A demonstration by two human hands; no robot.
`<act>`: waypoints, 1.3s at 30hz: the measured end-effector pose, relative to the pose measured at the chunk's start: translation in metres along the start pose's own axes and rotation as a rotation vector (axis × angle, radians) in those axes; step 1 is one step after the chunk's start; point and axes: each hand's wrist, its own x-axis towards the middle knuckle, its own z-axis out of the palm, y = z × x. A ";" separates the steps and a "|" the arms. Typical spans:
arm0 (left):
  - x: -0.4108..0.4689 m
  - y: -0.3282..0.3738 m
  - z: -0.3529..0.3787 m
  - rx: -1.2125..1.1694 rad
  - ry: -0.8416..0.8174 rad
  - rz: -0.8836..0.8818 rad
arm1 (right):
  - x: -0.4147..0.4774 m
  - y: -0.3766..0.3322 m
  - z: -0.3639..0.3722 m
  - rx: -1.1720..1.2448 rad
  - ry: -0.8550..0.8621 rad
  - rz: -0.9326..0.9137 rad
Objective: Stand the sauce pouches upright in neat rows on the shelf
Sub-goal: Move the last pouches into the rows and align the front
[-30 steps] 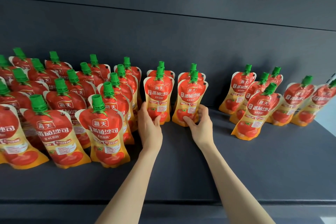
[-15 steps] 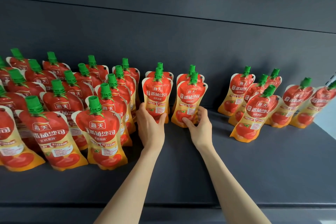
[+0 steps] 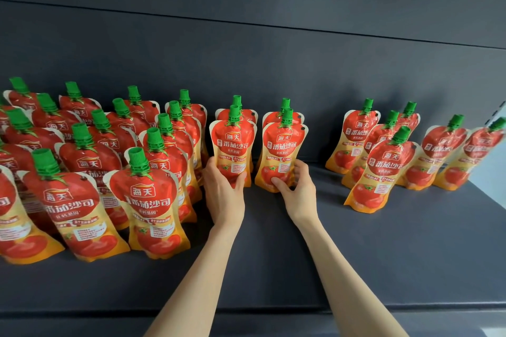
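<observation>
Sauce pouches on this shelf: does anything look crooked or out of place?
Yes: the pouches on the right lean and stand scattered, not in rows, apart from the middle pouches that the left hand and right hand hold. Nothing looks spilled.

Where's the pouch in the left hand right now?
Head view, mid-shelf: left-hand pouch stands upright in the left hand, right of the packed rows, beside the right-hand pouch.

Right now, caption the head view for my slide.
Left hand grips the left pouch, right hand the right pouch, both upright between groups on the shelf.
</observation>
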 end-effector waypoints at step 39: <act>-0.097 0.099 0.024 -0.151 -0.221 0.250 | -0.048 0.008 -0.178 0.010 0.174 -0.193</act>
